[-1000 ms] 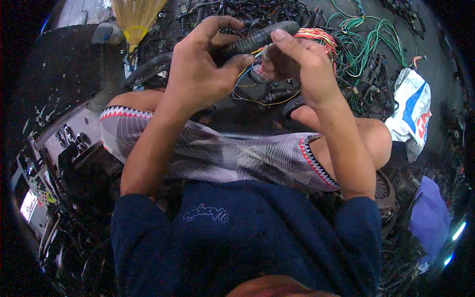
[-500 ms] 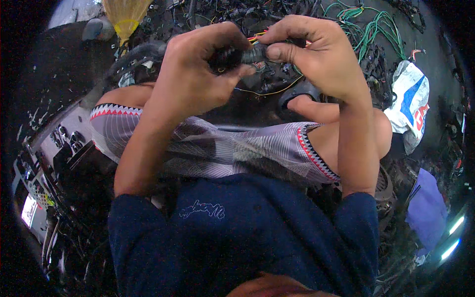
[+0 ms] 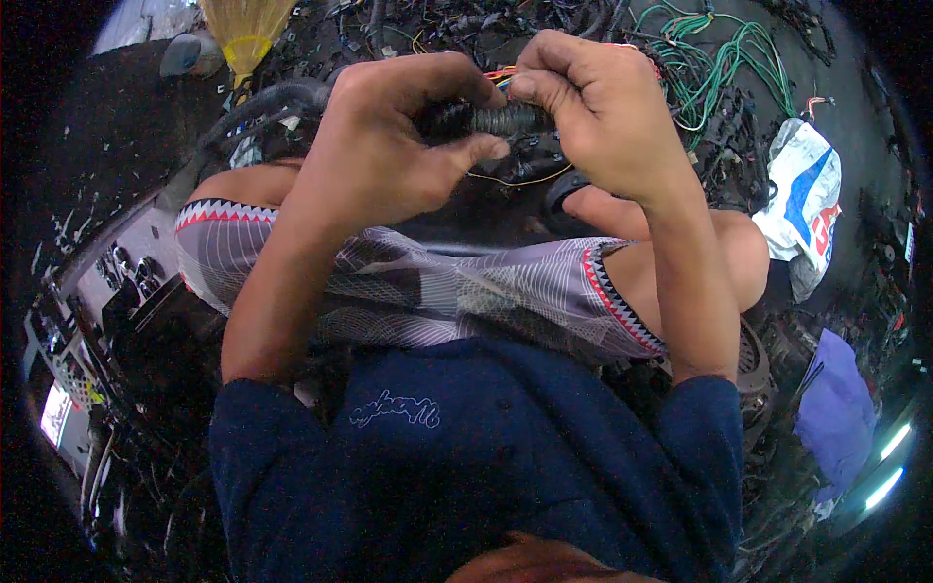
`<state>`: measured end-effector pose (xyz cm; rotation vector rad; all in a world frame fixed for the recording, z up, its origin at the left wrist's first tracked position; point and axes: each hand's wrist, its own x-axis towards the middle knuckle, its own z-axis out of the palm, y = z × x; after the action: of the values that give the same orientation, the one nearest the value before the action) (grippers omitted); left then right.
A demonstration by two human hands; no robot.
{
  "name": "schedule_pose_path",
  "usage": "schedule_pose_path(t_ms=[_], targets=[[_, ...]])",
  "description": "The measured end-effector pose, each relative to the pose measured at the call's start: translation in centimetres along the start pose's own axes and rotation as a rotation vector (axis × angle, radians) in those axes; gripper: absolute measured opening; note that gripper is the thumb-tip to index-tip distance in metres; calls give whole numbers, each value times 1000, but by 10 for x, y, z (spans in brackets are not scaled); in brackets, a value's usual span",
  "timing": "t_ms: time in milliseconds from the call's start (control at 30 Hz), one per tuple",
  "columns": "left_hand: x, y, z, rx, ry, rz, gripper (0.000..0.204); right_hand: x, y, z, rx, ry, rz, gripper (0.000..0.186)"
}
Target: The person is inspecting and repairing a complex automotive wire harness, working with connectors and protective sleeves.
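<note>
Both hands are raised in front of my knees around a dark corrugated tube (image 3: 507, 120), its ribbed middle showing between them. My left hand (image 3: 389, 136) curls round the tube's left part, thumb beneath and fingers above. Thin red, yellow and blue wires (image 3: 500, 76) run just above the tube to the fingertips of my right hand (image 3: 603, 112). Thumb and forefinger of that hand are pinched together at the wires, while its palm hides the tube's right end. What exactly sits between those fingertips is partly hidden.
Green wires (image 3: 734, 58) lie in loops on the dark floor at the far right, among black harness pieces. A yellow broom (image 3: 248, 39) stands at the far left. Beside my right knee is a white printed bag (image 3: 805, 194); a purple sheet (image 3: 836, 418) lies farther back.
My right hand has shifted its pinch from the tube's right end slightly left and up, to the wires. More of the ribbed tube shows. The left hand keeps its hold.
</note>
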<state>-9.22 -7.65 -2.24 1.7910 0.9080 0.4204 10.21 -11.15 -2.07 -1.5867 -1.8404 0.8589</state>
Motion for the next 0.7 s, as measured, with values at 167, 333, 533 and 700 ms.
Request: schedule_pose_path(t_ms=[167,333,533,700], targets=[[2,3,-2,89,-33,165,33,0,9,5,33,-69,113,20],[3,3,1,161,-64,384,33,6,11,4,-16,-285,309,21],[10,-2,2,54,86,148,32,4,12,4,474,473,125,11],[19,-6,-12,-191,114,-177,29,-21,-4,23,424,240,181,18]])
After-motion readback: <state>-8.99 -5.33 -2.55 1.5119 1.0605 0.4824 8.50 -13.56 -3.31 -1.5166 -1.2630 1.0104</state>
